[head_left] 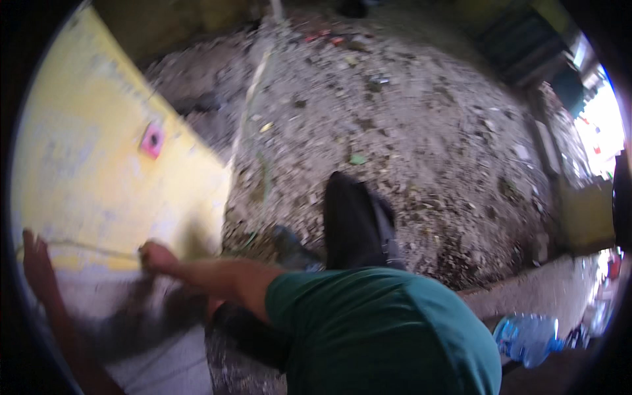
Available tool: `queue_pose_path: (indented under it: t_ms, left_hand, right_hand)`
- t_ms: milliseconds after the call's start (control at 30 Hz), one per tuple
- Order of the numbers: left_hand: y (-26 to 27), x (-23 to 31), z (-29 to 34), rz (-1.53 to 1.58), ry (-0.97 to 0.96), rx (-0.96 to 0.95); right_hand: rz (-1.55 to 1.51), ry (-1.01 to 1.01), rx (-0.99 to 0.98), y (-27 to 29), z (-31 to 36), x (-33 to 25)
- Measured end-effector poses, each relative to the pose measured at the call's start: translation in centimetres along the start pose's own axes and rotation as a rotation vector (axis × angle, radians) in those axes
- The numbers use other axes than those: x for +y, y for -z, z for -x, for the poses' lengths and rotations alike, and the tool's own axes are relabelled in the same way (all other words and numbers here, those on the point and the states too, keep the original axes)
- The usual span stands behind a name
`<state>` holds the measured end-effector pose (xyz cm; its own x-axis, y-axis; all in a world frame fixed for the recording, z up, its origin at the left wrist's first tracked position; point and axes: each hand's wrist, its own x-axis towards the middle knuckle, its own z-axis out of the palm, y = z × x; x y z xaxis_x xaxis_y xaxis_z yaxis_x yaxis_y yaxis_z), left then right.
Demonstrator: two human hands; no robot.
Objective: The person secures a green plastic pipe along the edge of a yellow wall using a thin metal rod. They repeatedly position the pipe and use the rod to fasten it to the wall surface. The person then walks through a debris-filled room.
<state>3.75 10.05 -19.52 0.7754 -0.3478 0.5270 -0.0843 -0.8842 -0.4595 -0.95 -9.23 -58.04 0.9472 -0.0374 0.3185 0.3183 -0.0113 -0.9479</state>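
A thin cord (92, 247) stretches between my two hands, across the lower part of a yellow wall (99, 171). My right hand (158, 257) is closed in a fist around its right end, with my arm reaching left from a green sleeve. At the far left edge, my left hand (38, 266) holds the cord's other end between its fingers; its grip is partly blurred. Above the cord, a small pink box (152, 139) with a dark centre is set in the wall.
Rubble-strewn ground (428, 145) spreads ahead, with a thin green line (266, 178) lying near the wall's corner. My dark trouser leg (355, 224) is bent in the middle. At the lower right lies a large clear plastic bottle (526, 337), beyond a low ledge (513, 286).
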Motion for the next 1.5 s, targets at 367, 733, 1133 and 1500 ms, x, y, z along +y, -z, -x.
queue_pose_path:
  t_ms: [367, 733, 1133, 1500]
  left_hand:
    - [9.8, 12.8, 2.2, -0.029, 0.117, 0.171]
    - [9.5, 14.7, 4.5, -0.012, 0.177, 0.144]
    - [8.8, 15.1, 5.1, -0.081, 0.172, 0.130]
    - [9.3, 14.4, 3.5, -0.013, 0.244, 0.181]
  right_hand:
    - [0.088, -0.089, -0.073, 3.7, 1.4, -3.8]
    - [0.139, -0.211, -0.077, 4.0, 2.5, -3.2]
    - [0.143, -0.369, -0.041, 5.9, 6.0, 1.7]
    - [0.135, -0.328, -0.214, 6.4, 7.2, 1.2]
